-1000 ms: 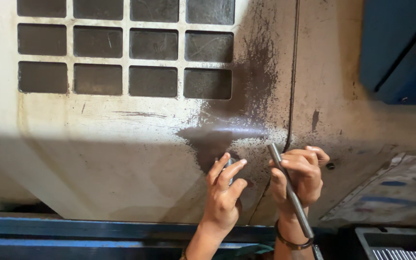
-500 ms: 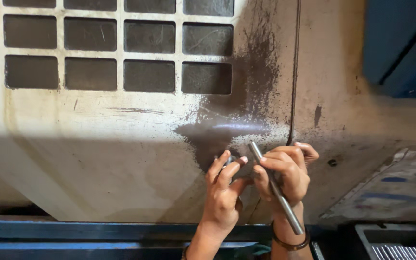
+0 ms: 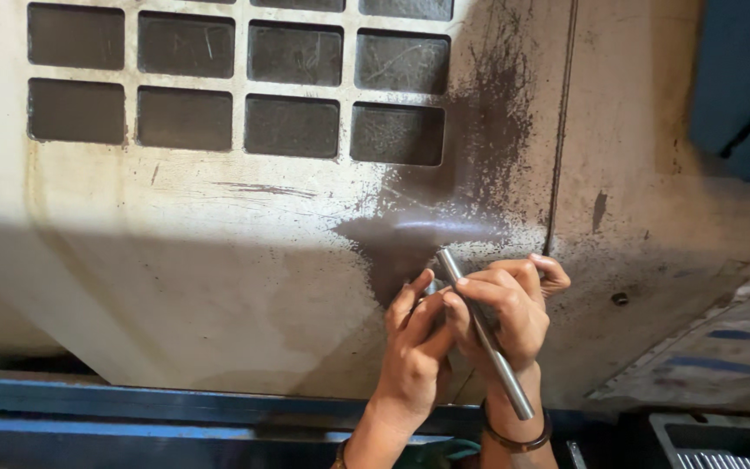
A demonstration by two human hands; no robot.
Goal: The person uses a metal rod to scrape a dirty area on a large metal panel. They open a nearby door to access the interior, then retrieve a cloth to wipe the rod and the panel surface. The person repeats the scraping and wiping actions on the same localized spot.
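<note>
Big dirty cream metal machine panel (image 3: 219, 252) fills the view; grid of dark rectangular window openings (image 3: 292, 126) at 12 o'clock, dark sooty stain (image 3: 488, 148) at 1 o'clock, blue steel rail (image 3: 132, 408) at 7 o'clock. Slim grey steel rod (image 3: 485, 333), long axis 11 to 5 o'clock, upper tip on the panel. Right hand (image 3: 505, 317) fingers wrapped tight round its middle. Left hand (image 3: 414, 347) just beside, fingers narrow, pinching something small at the rod tip; can't tell what.
</note>
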